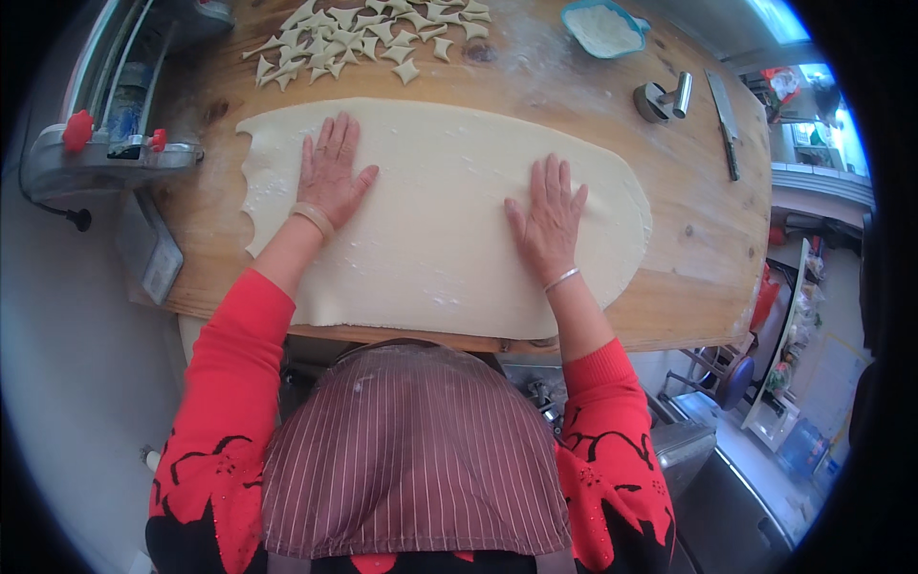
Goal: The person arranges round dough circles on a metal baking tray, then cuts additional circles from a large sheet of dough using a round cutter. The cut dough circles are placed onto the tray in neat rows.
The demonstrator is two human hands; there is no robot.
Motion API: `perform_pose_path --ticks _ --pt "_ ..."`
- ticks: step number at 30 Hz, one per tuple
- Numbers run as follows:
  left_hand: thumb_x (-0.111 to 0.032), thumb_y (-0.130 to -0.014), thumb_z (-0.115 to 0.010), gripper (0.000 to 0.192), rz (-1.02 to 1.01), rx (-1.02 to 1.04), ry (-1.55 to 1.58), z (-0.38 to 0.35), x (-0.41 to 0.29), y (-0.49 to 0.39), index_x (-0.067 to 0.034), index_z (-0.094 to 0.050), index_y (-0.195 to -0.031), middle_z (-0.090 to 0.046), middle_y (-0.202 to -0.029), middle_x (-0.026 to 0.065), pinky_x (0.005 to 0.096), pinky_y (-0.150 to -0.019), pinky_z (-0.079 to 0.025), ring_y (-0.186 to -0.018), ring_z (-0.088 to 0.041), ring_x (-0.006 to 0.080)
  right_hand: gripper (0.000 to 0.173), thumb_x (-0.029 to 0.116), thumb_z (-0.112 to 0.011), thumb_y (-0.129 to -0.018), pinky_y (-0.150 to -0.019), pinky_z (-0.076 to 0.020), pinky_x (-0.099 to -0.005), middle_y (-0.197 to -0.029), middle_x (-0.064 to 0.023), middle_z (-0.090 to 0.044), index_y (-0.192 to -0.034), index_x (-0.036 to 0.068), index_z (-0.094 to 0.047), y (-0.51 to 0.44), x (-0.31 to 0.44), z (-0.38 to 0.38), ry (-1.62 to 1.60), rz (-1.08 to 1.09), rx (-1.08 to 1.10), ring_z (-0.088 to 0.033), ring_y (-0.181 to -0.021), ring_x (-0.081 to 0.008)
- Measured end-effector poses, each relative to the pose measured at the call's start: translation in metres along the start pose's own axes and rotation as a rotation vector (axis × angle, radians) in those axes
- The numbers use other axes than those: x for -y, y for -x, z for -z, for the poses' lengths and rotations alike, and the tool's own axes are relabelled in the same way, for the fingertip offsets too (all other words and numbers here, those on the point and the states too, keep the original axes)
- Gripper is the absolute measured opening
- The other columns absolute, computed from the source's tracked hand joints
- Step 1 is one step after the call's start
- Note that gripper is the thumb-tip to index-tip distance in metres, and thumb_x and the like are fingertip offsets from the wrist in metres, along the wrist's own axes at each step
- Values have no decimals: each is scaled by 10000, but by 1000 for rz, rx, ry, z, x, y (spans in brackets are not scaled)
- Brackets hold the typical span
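Observation:
A large rolled-out sheet of dough (430, 215) lies across the wooden table, its left edge scalloped by cut-outs and its right end rounded. My left hand (332, 172) rests palm down on the left part of the sheet, thumb spread. Palm down too, my right hand (549, 219) lies on the right part with its fingers slightly apart. Neither hand grips anything. Beyond the sheet is a pile of small dough scraps (351, 36). A round metal cutter with a handle (652, 102) stands on the table at the upper right.
A blue bowl of flour (604, 30) stands at the back. Near the right edge lies a cleaver-like knife (723, 115). At the left are a dough-rolling machine (118, 154) with red knobs and a flat grey device (161, 262). The wooden table's (696, 308) front edge runs before my apron.

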State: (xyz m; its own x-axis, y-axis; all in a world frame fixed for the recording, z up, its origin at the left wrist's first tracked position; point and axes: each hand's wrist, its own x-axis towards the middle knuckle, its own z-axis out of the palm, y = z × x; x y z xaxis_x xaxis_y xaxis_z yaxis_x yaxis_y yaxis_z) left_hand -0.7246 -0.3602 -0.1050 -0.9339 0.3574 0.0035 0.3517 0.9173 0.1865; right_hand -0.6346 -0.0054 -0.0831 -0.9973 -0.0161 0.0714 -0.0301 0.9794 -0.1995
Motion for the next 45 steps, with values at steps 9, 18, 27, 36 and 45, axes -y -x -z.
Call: perform_pose_path --ticks 9,18,27,36,45 --pt "-466 -995 -531 800 168 -113 -104 -1 43 57 -109 -214 -1637 -129 -1724 111 614 -1238 -72 -1589 -114 312 711 472 -510 -1018 -1246 -62 -593 -1700 -136 -224 -1601 106 -332 9 -36 -12 93 -2 -59 -133 -1587 -316" --pt "-426 -1014 -527 766 387 -109 -16 10 58 183 -103 -214 -1635 -213 -1694 136 569 -1240 -146 -1564 -196 331 743 452 -433 -1064 -1260 -64 -519 -1693 -203 -209 -1613 -9 -236 25 -132 1 185 -386 15 -155 -1581 -331" --pt "-305 -1045 -487 583 309 -332 455 27 109 125 -13 -380 -1538 -404 -1585 212 444 -1209 -292 -1471 -374 377 740 398 -527 -974 -1249 -10 -595 -1695 -205 -199 -1585 32 -327 22 99 -34 -115 328 127 -96 -1589 -360" --pt "-387 -1040 -483 599 77 -125 78 10 138 65 -81 -403 -1549 -337 -1637 171 522 -1240 -213 -1534 -270 337 694 492 -481 -1004 -1233 -140 -615 -1667 -154 -294 -1553 73 -413 -88 304 -80 -95 596 49 -232 -1552 -332" --pt "-342 -1058 -465 566 166 -499 630 9 173 58 -28 -414 -1527 -434 -1567 216 491 -1214 -271 -1457 -395 381 712 526 -455 -1003 -1250 -118 -577 -1679 -139 -275 -1564 92 -404 -165 326 -111 -118 512 -21 -209 -1563 -319"
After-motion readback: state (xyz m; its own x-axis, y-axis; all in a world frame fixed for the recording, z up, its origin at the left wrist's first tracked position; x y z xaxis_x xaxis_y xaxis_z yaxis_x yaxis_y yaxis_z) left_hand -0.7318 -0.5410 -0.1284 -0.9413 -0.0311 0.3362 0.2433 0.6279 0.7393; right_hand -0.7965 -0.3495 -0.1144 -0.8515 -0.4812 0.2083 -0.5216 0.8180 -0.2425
